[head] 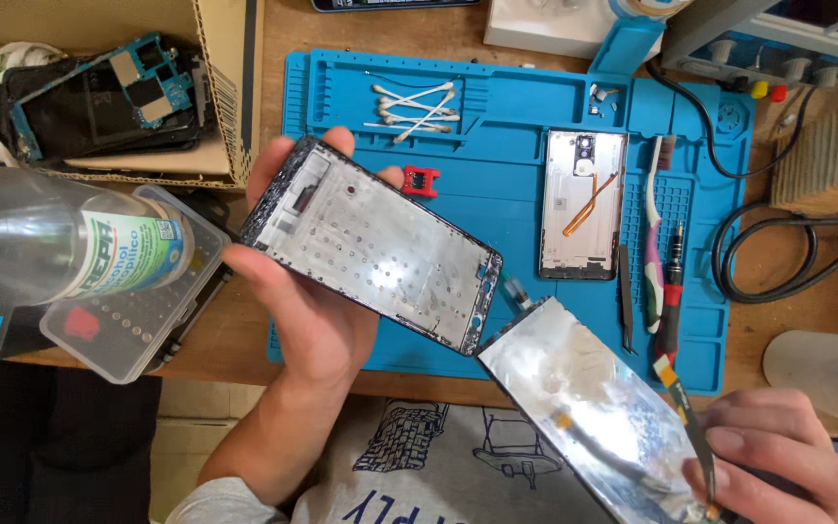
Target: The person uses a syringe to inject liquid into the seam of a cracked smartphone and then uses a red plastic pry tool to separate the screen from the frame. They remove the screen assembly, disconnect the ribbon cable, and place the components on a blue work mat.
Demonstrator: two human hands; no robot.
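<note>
Right hand [788,456] pinches that floppy, fragile display panel [584,408] by its corner; left hand [307,291] cradles the stiff phone frame [370,243] by its edges.

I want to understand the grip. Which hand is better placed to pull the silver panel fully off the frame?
The right hand, probably: it pinches the silver panel at its free end, while the left hand cradles the frame.

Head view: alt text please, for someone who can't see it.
Left hand holds a phone frame over a blue repair mat; right hand holds the separated screen panel. On the mat lie cotton swabs, a phone back, a toothbrush and a screwdriver.
</note>
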